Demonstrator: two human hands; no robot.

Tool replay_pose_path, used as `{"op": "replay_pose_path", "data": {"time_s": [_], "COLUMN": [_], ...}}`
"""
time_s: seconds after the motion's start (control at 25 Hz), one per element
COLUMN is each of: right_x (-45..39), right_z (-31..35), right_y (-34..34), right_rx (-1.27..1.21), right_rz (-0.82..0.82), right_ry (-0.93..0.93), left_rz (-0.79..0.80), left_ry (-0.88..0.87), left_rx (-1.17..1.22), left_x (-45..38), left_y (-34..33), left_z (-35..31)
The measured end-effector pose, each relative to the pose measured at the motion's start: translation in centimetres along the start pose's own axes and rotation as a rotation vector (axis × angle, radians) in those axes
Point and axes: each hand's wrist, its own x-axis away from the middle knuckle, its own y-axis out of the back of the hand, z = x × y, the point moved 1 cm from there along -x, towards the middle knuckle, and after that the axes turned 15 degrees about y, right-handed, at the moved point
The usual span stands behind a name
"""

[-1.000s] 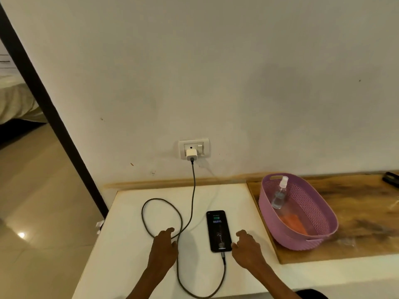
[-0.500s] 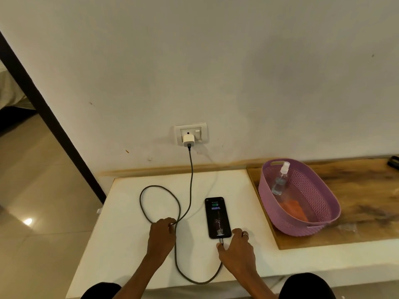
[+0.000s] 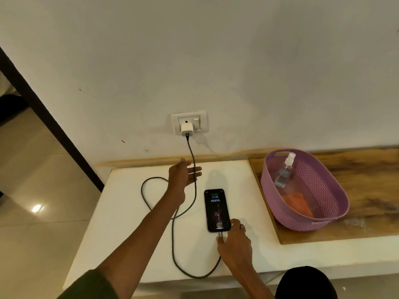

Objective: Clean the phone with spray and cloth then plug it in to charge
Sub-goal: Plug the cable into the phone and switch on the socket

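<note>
Your right hand (image 3: 234, 242) is resting at the phone's lower end, its fingers loosely curled beside the plug where the cable (image 3: 172, 238) is entering the port; whether they are actually pinching the connector you cannot tell from here; your left hand (image 3: 183, 174), which half a second ago was lying on the white counter (image 3: 129, 212) by the cable loop, is now lifting toward the wall with fingers straight and spread, holding nothing, passing just in front of the hanging cable. The phone (image 3: 216, 209) is lying face up on the counter between your two hands, its screen showing a green battery symbol; that is suggesting the charging step is already taking hold, and the reach toward the socket (image 3: 189, 123) is probably for the switch beside the white adapter (image 3: 187, 130). The spray bottle (image 3: 284, 170) is leaning inside the purple basket (image 3: 280, 214) on the wooden board (image 3: 367, 190) to the right, well apart from the phone, with an orange cloth (image 3: 296, 203) lying in the basket's bottom. The cable is hanging directly in your left hand's path; brushing it could tug the adapter or drag the phone.
</note>
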Motion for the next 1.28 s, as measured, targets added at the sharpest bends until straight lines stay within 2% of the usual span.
{"op": "replay_pose_path", "data": {"time_s": [0.08, 0.16, 0.28, 0.36, 0.48, 0.76, 1.0, 1.16, 1.28], "right_x": [-0.2, -0.5, -0.7, -0.7, -0.8, -2.0, -5.0, -7.1, -8.0], "right_z": [0.1, 0.2, 0.2, 0.1, 0.3, 0.4, 1.1, 1.7, 1.9], "right_y": [0.0, 0.0, 0.1, 0.1, 0.1, -0.1, -0.6, -1.0, -0.9], "right_rx": [-0.028, -0.044, -0.077, -0.086, -0.092, -0.109, -0.130, -0.121, -0.137], "right_rz": [-0.001, -0.008, -0.009, -0.006, -0.004, 0.009, 0.012, 0.002, -0.011], "right_ry": [0.000, 0.015, 0.030, 0.036, 0.031, 0.028, 0.035, 0.036, 0.059], "left_rz": [-0.079, -0.226, -0.461, -0.515, -0.506, -0.474, -0.522, -0.638, -0.611], "left_ry": [0.042, 0.050, 0.032, 0.052, -0.049, -0.285, -0.350, -0.343, -0.323], "left_rx": [-0.018, -0.134, -0.473, -0.649, -0.790, -0.831, -0.795, -0.864, -0.782], "left_x": [0.4, 0.4, 0.0, -0.5, -0.7, -1.4, -2.6, -3.5, -3.9], "left_y": [0.6, 2.1, 4.4, 5.4, 5.8, 5.5, 5.5, 5.3, 5.2], "left_z": [2.5, 5.9, 10.0, 11.4, 11.8, 12.2, 12.1, 11.9, 11.9]}}
